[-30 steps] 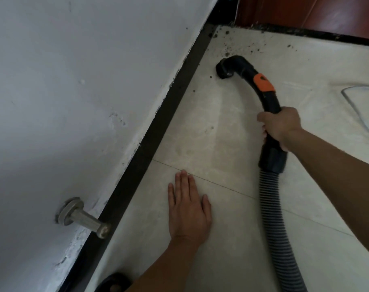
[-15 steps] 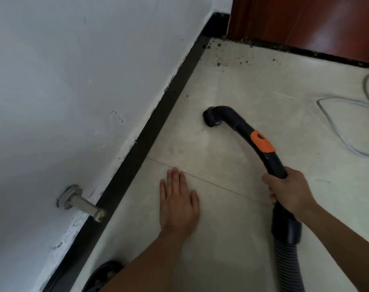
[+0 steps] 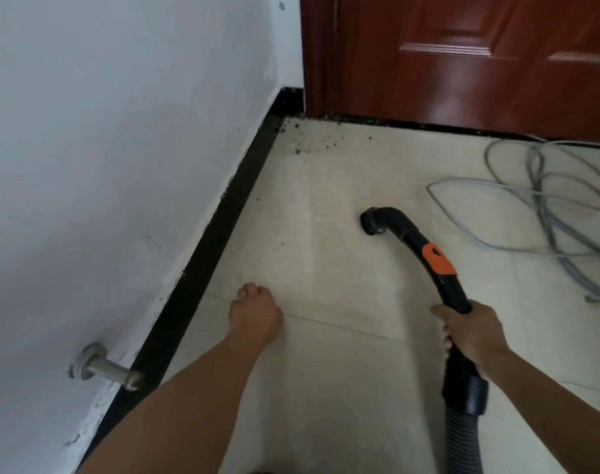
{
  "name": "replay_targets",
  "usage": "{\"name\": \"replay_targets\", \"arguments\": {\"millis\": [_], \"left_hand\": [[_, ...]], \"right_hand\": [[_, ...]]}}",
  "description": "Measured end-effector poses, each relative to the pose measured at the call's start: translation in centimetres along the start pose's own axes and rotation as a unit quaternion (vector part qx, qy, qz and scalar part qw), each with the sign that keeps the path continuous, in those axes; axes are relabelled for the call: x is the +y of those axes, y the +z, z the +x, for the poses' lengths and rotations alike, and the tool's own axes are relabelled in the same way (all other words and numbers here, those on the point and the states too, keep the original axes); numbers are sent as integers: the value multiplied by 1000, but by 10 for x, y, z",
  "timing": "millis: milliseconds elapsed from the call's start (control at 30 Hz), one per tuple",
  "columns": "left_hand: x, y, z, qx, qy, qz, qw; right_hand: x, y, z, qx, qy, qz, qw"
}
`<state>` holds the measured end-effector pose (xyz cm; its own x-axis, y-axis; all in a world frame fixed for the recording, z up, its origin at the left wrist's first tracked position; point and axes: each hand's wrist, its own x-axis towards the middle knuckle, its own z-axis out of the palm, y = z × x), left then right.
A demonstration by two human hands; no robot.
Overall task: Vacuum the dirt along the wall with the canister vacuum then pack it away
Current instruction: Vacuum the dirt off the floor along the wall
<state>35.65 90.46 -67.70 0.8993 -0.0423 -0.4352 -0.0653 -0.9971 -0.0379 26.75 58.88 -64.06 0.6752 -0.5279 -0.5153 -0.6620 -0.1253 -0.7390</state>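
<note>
Vacuum handle tube (image 3: pixel 453 292): black, curved, orange slider (image 3: pixel 437 258) on top. Right hand (image 3: pixel 471 335) wraps round its lower end, fingers and thumb closed about the tube, just above the thick collar (image 3: pixel 466 393) where the ribbed grey hose (image 3: pixel 463 439) joins. Open mouth (image 3: pixel 372 224) of the tube lies ahead and left of the right hand, low over the floor tile (image 3: pixel 343 371); contact with the tile not clear.

Left hand (image 3: pixel 256 314) is down on the tile, left of the right hand, holding nothing. Fingers bunched close, pointing away; straight or bent, cannot tell from this angle.

Dirt (image 3: pixel 298 142): dark specks scattered in the corner, well ahead of both hands and well apart from the tube mouth.

Left of the left hand: black skirting (image 3: pixel 223 234), white wall (image 3: pixel 120 131) above it. Metal door stop (image 3: pixel 103 367) juts from the wall beside the left forearm. Red-brown door (image 3: pixel 463 63) far ahead. Loose grey cable (image 3: pixel 548 206) coiled on the floor ahead and right of the right hand.
</note>
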Motion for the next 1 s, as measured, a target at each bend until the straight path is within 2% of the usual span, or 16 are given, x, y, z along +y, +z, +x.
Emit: {"name": "replay_targets", "arguments": {"millis": [100, 233, 333, 433, 533, 667, 1000], "left_hand": [[24, -28, 39, -34, 42, -39, 998], [54, -51, 96, -38, 72, -70, 994], [66, -60, 141, -43, 44, -101, 993], [71, -69, 178, -47, 50, -62, 996], [70, -60, 198, 12, 84, -36, 996], [58, -34, 201, 161, 123, -47, 978], [59, -38, 203, 147, 126, -63, 979]], "right_hand": [[-26, -1, 27, 0, -2, 56, 998], [-58, 21, 62, -29, -6, 107, 994], [-73, 42, 91, 17, -10, 111, 994], [-91, 62, 121, 68, -4, 128, 989], [-117, 80, 152, 89, 8, 161, 983], [-148, 106, 183, 83, 15, 191, 978], [-187, 154, 203, 64, 12, 151, 986]]}}
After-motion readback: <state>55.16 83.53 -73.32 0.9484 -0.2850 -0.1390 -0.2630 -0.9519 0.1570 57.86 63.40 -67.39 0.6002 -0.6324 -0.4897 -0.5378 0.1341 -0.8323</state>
